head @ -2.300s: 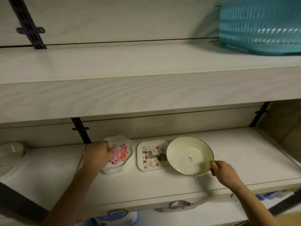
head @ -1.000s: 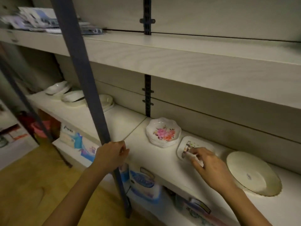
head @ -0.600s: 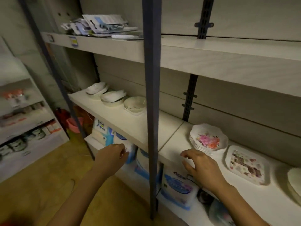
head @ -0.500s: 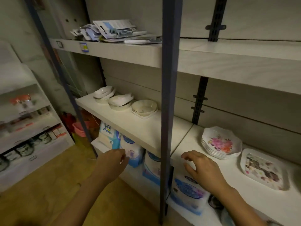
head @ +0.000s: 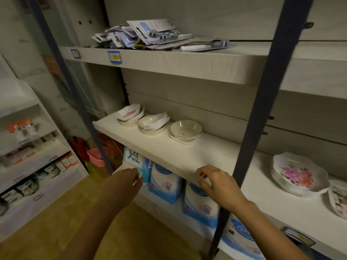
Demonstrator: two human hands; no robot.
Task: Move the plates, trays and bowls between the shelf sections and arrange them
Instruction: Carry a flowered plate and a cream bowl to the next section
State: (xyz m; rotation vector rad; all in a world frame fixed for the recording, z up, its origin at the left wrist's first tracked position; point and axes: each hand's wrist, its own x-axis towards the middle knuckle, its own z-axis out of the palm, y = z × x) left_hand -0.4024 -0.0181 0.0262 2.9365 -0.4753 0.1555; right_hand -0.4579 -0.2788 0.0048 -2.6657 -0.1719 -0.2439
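On the left section of the middle shelf [head: 169, 152] stand three piles of dishes: white floral bowls [head: 131, 114] farthest left, white bowls tilted on a cream one [head: 153, 123], and a cream bowl on a white tray [head: 185, 131]. On the right section lies a stack of flower-printed plates [head: 298, 174], and a patterned tray [head: 339, 199] is cut off at the frame edge. My right hand [head: 218, 183] hovers empty at the left section's front edge, fingers spread. My left hand [head: 124, 182] hangs below shelf height, loosely curled and empty.
A dark blue upright post [head: 262, 117] divides the two sections, just right of my right hand. Blue and white bags [head: 165, 184] fill the shelf below. Packaged goods [head: 150, 34] lie on the top shelf. Another shelving unit [head: 28, 156] stands left, across a wooden floor.
My view has swung left from the right section to the left one. My right hand let go of the large cream bowl, passed the patterned tray, and now hovers over the left section's edge.
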